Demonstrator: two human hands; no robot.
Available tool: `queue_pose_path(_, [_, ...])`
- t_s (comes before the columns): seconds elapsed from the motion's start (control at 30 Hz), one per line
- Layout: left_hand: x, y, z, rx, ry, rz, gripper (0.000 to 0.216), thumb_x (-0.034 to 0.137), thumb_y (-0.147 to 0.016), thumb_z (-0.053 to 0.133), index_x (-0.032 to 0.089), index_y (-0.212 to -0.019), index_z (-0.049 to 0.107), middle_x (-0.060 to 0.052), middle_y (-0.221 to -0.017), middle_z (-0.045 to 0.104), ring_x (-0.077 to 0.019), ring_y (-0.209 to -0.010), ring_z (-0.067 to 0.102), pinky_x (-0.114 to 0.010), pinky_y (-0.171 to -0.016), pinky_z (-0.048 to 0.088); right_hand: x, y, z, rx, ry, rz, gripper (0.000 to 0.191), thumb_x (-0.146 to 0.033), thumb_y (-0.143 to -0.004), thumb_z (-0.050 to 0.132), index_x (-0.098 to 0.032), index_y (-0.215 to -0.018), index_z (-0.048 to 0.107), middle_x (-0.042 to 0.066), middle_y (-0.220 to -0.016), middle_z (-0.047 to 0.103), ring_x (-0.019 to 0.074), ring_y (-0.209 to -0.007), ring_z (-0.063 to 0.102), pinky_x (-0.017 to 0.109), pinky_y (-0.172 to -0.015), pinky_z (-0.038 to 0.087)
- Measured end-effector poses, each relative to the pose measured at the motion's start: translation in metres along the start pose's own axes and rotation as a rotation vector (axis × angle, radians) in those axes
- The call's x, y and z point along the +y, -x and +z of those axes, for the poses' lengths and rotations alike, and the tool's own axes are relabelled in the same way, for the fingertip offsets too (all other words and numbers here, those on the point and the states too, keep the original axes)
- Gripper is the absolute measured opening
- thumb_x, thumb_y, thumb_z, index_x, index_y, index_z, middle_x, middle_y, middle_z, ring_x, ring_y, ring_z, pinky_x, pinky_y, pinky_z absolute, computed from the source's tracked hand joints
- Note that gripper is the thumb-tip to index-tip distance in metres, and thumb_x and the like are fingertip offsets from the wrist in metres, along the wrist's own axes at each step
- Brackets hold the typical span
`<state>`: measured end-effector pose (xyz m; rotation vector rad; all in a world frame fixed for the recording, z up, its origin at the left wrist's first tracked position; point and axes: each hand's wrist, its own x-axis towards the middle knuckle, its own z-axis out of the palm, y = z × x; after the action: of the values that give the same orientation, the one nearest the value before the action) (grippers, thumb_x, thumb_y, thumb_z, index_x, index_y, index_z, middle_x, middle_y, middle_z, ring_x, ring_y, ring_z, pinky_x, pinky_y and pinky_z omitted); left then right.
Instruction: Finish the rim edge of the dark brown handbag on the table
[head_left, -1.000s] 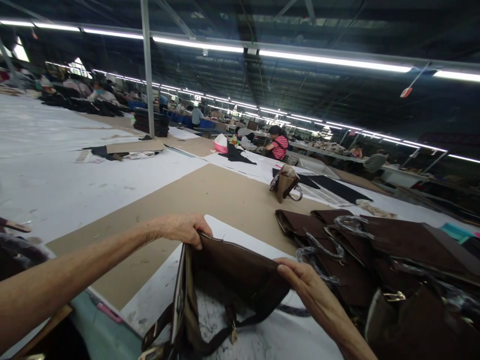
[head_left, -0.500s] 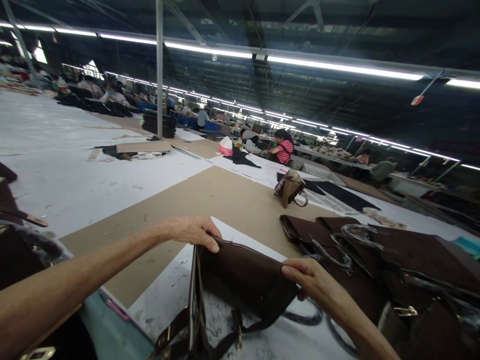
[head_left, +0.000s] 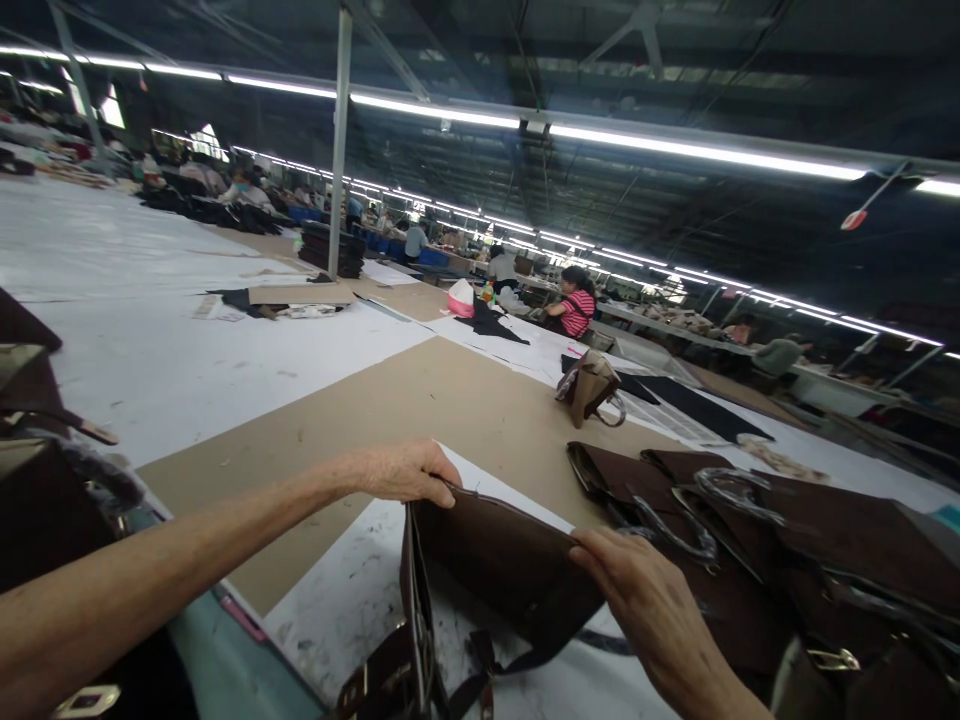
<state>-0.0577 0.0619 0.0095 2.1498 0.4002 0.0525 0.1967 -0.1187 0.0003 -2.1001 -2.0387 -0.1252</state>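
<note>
A dark brown handbag is held up in front of me over the white tabletop, its inner side towards me. My left hand pinches its upper edge at the left corner, thumb on the near side. At the right corner, my right hand grips the same edge between thumb and fingers. Straps with metal fittings hang from the bag's lower part near the bottom of the view. Just right of my right hand lies a pile of brown handbags, their handles wrapped in clear plastic.
A small brown-and-tan bag stands on the brown paper sheet. More dark bags sit at the left edge. Beyond the table, a person in a striped shirt is seated. A metal post rises behind.
Both hands keep their hold on the bag's edge. The right hand has turned, its back now more towards me. The whole view has shifted slightly.
</note>
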Motion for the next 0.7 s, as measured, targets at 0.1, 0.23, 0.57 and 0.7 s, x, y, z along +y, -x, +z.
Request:
queue_pose_path(0.1, [0.001, 0.001, 0.001, 0.017, -0.008, -0.007, 0.019, 0.028, -0.077, 0.051, 0.014, -0.081, 0.064, 0.004, -0.06, 0.044, -0.0091, -0.056, 0.037, -0.019, -0.055, 0.033, 0.0, -0.006, 0.006, 0.06, 0.02, -0.116, 0.03, -0.039, -0.09, 0.037, -0.025, -0.096, 0.063, 0.002, -0.089, 0.069, 0.019, -0.079, 0.064, 0.026, -0.068, 0.047])
queue_pose_path(0.23, [-0.001, 0.001, 0.002, 0.037, -0.011, 0.007, 0.017, 0.028, -0.076, 0.052, 0.014, -0.078, 0.063, 0.005, -0.058, 0.043, -0.0088, -0.055, 0.036, -0.019, -0.054, 0.032, -0.01, -0.011, 0.016, 0.217, 0.037, -0.238, 0.036, -0.037, -0.093, 0.029, -0.021, -0.096, 0.061, 0.003, -0.083, 0.069, 0.0164, -0.072, 0.065, 0.024, -0.062, 0.049])
queue_pose_path(0.57, [0.004, 0.003, 0.004, 0.078, -0.055, -0.004, 0.018, 0.028, -0.076, 0.051, 0.015, -0.08, 0.063, 0.004, -0.058, 0.045, -0.0093, -0.054, 0.037, -0.019, -0.05, 0.03, -0.039, -0.025, 0.03, 0.383, 0.186, -0.367, 0.031, -0.033, -0.094, 0.028, -0.016, -0.098, 0.054, 0.004, -0.078, 0.067, 0.0172, -0.066, 0.064, 0.026, -0.055, 0.045])
queue_pose_path(0.7, [0.004, 0.003, 0.004, 0.086, -0.066, -0.003, 0.018, 0.027, -0.077, 0.051, 0.015, -0.079, 0.064, 0.004, -0.059, 0.046, -0.0091, -0.054, 0.038, -0.019, -0.05, 0.029, -0.043, -0.027, 0.032, 0.379, 0.187, -0.395, 0.042, -0.045, -0.092, 0.027, -0.013, -0.103, 0.053, 0.007, -0.082, 0.067, 0.0195, -0.072, 0.064, 0.028, -0.058, 0.044])
